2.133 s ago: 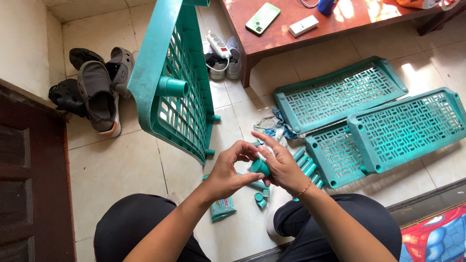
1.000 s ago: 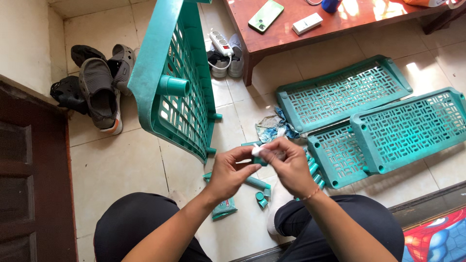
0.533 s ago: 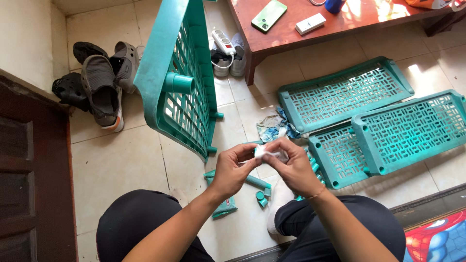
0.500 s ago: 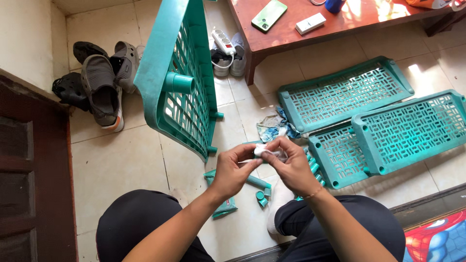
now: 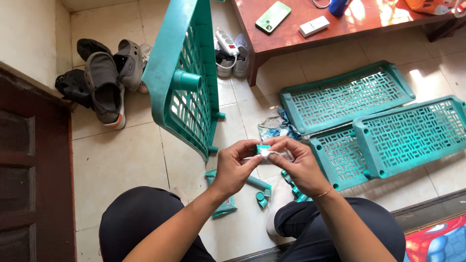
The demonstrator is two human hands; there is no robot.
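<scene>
My left hand (image 5: 234, 167) pinches a small teal plastic tube (image 5: 262, 148) by its end. My right hand (image 5: 300, 164) presses a crumpled white wipe (image 5: 270, 154) against that tube. Both hands meet above the tiled floor, in front of my knees. Just left of them a teal plastic shelf panel (image 5: 180, 73) stands on edge, with round pegs at its corners. More teal tubes (image 5: 291, 184) lie on the floor under my right wrist, and a long teal tube (image 5: 257, 183) lies below my left hand.
Three teal shelf panels (image 5: 383, 131) lie flat and overlapping at the right. A wipes packet (image 5: 224, 206) sits by my left knee, a rag (image 5: 274, 127) beyond the hands. Shoes (image 5: 103, 80) line the wall; a wooden table (image 5: 310, 29) holds a phone.
The hands kept rubbing the wipe over the small tube, turning it between the fingers. The view shifted slightly, so everything sits a little lower and further right.
</scene>
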